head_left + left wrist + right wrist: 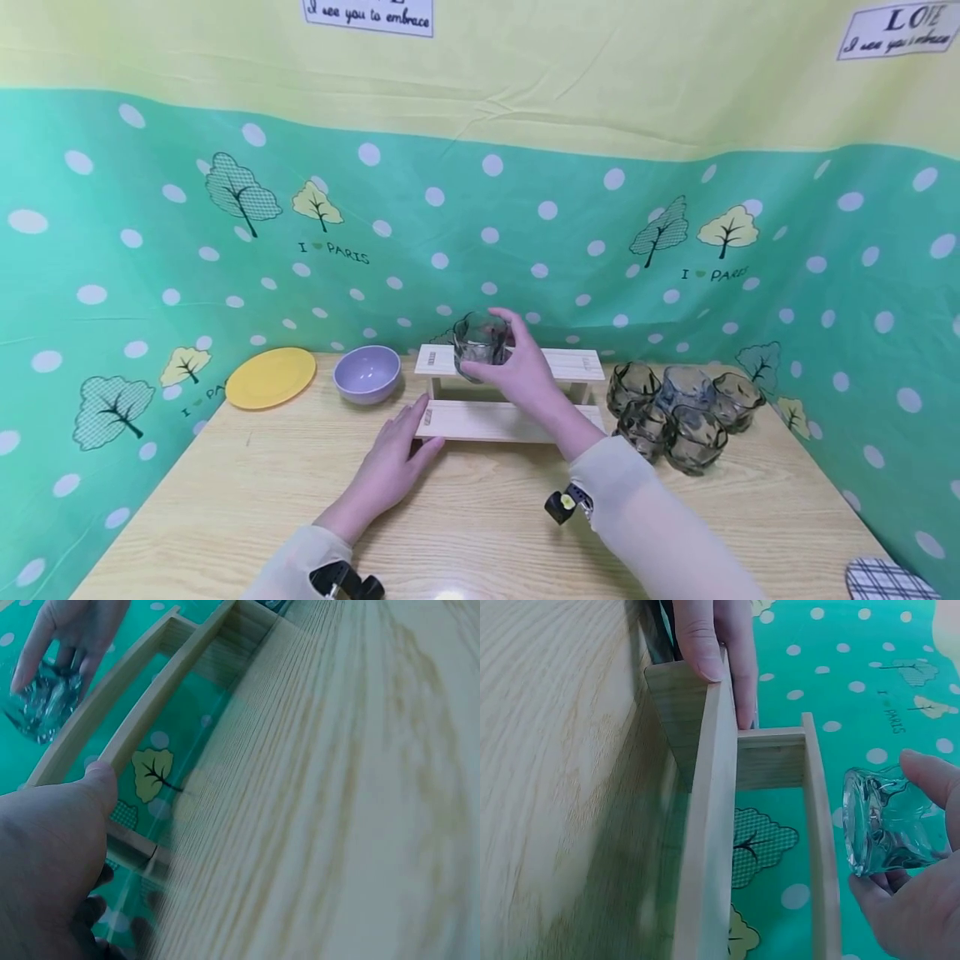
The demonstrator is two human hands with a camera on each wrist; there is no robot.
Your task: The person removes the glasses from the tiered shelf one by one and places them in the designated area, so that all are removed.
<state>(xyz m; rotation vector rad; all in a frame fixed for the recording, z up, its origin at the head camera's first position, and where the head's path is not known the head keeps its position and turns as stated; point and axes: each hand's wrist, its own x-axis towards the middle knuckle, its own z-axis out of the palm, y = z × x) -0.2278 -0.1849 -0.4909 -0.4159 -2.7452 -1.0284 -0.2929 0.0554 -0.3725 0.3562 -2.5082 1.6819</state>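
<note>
A two-tier wooden shelf [495,422] stands at the back of the table. My left hand [392,460] grips the left end of its lower board, thumb on the front edge and fingers on the other side, as the right wrist view shows. My right hand [531,371] holds a clear wavy glass cup [889,821] between thumb and fingers. The cup is over the left part of the upper board [570,364], upright, with a small gap beneath its base in the right wrist view.
Several wavy glass cups [696,440] stand close together right of the shelf. Left of it are a purple bowl [367,375] and a yellow plate [271,379]. A green dotted cloth [525,242] hangs behind. A checked cloth item [885,581] lies at the right front edge.
</note>
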